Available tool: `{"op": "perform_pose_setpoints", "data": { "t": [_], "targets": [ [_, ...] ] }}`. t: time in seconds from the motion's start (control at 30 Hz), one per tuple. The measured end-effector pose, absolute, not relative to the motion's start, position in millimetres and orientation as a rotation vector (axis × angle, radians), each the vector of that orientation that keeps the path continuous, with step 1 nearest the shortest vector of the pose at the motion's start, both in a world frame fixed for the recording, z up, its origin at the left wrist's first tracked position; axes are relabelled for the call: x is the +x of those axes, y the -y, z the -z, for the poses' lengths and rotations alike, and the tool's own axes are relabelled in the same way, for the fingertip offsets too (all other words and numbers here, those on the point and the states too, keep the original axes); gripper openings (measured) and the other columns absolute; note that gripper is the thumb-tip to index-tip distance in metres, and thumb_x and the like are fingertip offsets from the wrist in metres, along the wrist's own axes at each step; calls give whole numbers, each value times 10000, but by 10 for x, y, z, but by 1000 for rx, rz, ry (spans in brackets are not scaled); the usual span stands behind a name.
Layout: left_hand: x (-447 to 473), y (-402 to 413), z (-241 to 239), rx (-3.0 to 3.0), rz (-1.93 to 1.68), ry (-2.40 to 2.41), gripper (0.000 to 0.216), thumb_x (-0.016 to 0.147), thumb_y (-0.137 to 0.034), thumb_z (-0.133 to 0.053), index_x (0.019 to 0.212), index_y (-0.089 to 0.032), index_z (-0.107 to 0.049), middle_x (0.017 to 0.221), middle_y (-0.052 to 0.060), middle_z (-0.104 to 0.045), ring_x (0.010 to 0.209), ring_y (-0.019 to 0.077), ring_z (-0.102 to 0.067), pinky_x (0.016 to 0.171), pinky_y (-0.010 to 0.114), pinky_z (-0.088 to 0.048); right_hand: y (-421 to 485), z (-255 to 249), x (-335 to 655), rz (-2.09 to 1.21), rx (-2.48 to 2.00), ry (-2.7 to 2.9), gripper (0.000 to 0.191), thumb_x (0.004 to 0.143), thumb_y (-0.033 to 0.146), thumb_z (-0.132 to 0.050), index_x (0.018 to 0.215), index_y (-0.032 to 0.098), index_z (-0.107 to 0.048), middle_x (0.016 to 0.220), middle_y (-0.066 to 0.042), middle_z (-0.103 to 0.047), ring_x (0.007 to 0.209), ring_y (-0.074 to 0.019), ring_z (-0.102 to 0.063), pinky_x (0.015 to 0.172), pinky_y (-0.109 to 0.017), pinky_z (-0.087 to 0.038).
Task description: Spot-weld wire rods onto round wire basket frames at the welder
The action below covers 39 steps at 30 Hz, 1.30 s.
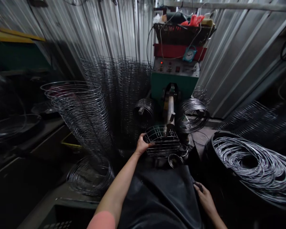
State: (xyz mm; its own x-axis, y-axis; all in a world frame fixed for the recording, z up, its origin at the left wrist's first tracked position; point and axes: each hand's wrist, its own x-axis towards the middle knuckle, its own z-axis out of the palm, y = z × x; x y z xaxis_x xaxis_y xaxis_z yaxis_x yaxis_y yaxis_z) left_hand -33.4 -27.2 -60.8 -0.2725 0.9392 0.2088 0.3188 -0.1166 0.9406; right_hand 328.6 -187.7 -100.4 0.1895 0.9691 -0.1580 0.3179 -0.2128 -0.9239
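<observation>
A worker's left hand [142, 145] closes around the edge of a wire basket [162, 140], fingers curled over its bright rails, at a workshop forming machine. The basket sits low on the machine's steel post [170, 111], its curved ribs crossing flat rings in an open cage. The right hand [205, 199] hangs low beside a black apron [157, 198], fingers loosely curled; whether they hold anything cannot be told. Only this one basket in the frame appears shaped, while plenty of loose wire lies around it. A tall, leaning stack of thin wire hoops [81, 116] rises to the left, and a denser wire stack [116, 90] stands behind. Wire coils [144, 111] flank the post, and another coil [90, 176] rests low on the left. A black tub [215, 152] at right brims with glossy, tangled wire rings [252, 165]. Beyond, the green machine body [173, 87] carries a control panel [176, 67] with small buttons and a blue clock [189, 54], beneath a woven basket [183, 33], against ribbed metal sheeting [243, 57].
</observation>
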Motion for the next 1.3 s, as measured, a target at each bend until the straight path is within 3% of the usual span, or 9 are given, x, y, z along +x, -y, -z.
{"op": "perform_pose_setpoints", "data": {
  "t": [0.17, 0.27, 0.4, 0.53, 0.67, 0.83, 0.97, 1.13, 1.3],
  "targets": [
    [-298, 652, 380, 1705, -1356, -1592, 861, 405, -337, -869, 1144, -140, -475, 1276, 142, -464, 1215, 301, -439, 1052, 418, -332, 1778, 193, 3013, -1028, -1527, 1599, 377, 649, 445, -635, 930, 197, -676, 879, -46, -689, 869, -241, -626, 789, -314, -483],
    [-209, 883, 237, 1949, -1190, -1618, 935, 376, -390, -873, 1174, -118, -470, 1343, 189, -395, 1293, 359, -332, 1091, 461, -267, 1685, -294, 2707, -1112, -1342, 2003, 244, 720, 319, -560, 887, 187, -681, 842, -22, -682, 822, -200, -617, 773, -282, -469],
    [-47, 1080, 87, 2179, -970, -1638, 930, 416, -412, -848, 1211, -147, -443, 1371, 198, -369, 1312, 389, -291, 1082, 561, -208, 1391, -624, 2283, -1157, -1269, 2361, 263, 730, 186, -497, 891, 160, -704, 835, -16, -696, 814, -184, -620, 740, -256, -455],
    [56, 1139, -49, 2272, -911, -1642, 901, 446, -388, -825, 1218, -135, -436, 1370, 217, -367, 1313, 391, -287, 1070, 583, -220, 1094, -636, 1953, -878, -1475, 2519, 237, 768, 150, -520, 911, 156, -710, 849, -33, -706, 811, -176, -628, 703, -226, -437],
    [66, 1098, -139, 2251, -982, -1668, 867, 450, -366, -814, 1198, -112, -458, 1331, 230, -402, 1269, 391, -354, 1050, 573, -278, 972, -523, 1835, -450, -1487, 2563, 223, 840, 194, -531, 986, 172, -697, 981, -83, -691, 907, -198, -625, 768, -243, -431],
    [32, 990, -101, 2195, -1008, -1643, 861, 440, -333, -804, 1193, -98, -459, 1329, 233, -402, 1272, 390, -350, 1044, 567, -298, 944, -437, 1973, -584, -1161, 2616, 248, 885, 253, -508, 1074, 206, -662, 1012, -55, -668, 934, -165, -617, 807, -237, -445],
    [27, 931, -20, 2109, -1020, -1623, 854, 429, -313, -809, 1186, -111, -469, 1325, 212, -406, 1271, 382, -358, 1056, 536, -304, 935, -435, 2023, -564, -1111, 2675, 392, 783, 232, -636, 1174, 233, -608, 1092, -61, -632, 984, -187, -597, 825, -255, -444],
    [45, 879, 37, 2051, -987, -1575, 862, 422, -295, -813, 1192, -117, -467, 1343, 207, -384, 1285, 374, -345, 1072, 532, -284, 887, -332, 1974, -524, -1251, 2652, 289, 768, 144, -615, 1039, 228, -669, 968, -42, -665, 872, -166, -617, 735, -233, -431],
    [54, 777, 85, 2080, -947, -1524, 852, 434, -288, -802, 1196, -118, -461, 1342, 209, -380, 1292, 363, -337, 1074, 535, -275, 853, -253, 1978, -474, -1288, 2636, 277, 779, 129, -578, 1019, 235, -668, 982, -33, -668, 871, -159, -616, 707, -225, -412]
  ]
}}
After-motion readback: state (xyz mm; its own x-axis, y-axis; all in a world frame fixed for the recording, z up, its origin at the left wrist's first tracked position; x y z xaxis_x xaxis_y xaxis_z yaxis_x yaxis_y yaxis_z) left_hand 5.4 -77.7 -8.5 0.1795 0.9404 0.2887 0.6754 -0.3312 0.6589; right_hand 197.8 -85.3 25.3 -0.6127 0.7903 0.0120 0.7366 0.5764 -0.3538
